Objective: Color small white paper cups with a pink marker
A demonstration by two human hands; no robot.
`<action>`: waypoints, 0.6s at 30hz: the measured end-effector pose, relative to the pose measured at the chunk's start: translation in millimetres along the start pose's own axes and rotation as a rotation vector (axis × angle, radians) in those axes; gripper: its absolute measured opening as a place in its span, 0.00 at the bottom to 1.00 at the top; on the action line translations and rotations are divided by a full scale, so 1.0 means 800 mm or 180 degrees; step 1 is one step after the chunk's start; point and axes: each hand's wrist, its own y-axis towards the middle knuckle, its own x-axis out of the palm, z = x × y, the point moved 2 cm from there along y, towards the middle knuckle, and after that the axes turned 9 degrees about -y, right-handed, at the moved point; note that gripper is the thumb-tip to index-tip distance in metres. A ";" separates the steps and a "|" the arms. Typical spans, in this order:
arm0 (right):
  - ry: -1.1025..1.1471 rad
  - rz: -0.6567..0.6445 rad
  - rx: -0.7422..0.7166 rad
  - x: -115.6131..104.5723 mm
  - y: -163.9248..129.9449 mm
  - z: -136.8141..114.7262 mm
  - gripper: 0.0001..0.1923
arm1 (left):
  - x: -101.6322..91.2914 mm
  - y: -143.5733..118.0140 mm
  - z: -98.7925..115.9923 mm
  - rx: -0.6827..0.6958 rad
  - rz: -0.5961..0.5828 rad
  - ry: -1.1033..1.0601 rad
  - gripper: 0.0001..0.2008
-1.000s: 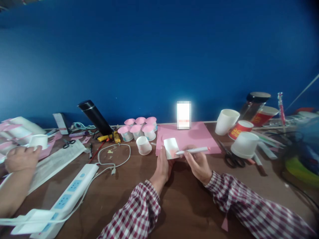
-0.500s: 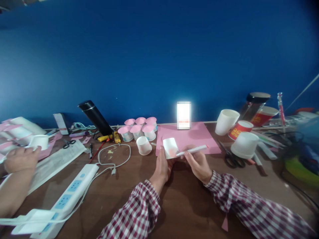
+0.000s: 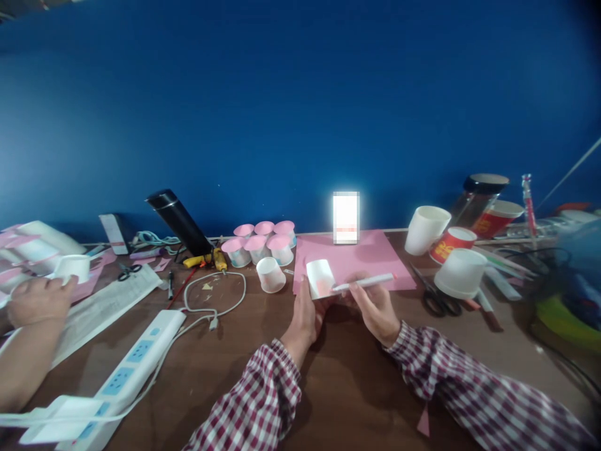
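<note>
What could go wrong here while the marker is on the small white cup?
1. The left hand holds the small white cup tilted above the pink sheet; a tight grip might dent it and smear the pink patch.
2. The marker in the right hand could slip off and mark the sheet.
3. The loose cup sits close beside the left hand and could be knocked.

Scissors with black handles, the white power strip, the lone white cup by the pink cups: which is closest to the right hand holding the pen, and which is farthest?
From the right hand:
1. Scissors, just to its right.
2. Lone white cup, to the left.
3. Power strip, far left.
</note>
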 end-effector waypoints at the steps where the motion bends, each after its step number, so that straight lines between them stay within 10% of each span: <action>1: 0.0012 0.0015 -0.0021 0.000 0.001 -0.001 0.17 | 0.000 0.000 0.000 -0.0007 -0.0019 0.0019 0.22; 18: 0.0183 -0.0051 0.0094 0.000 0.004 0.002 0.17 | -0.005 0.003 -0.001 -0.0125 -0.0072 -0.0085 0.24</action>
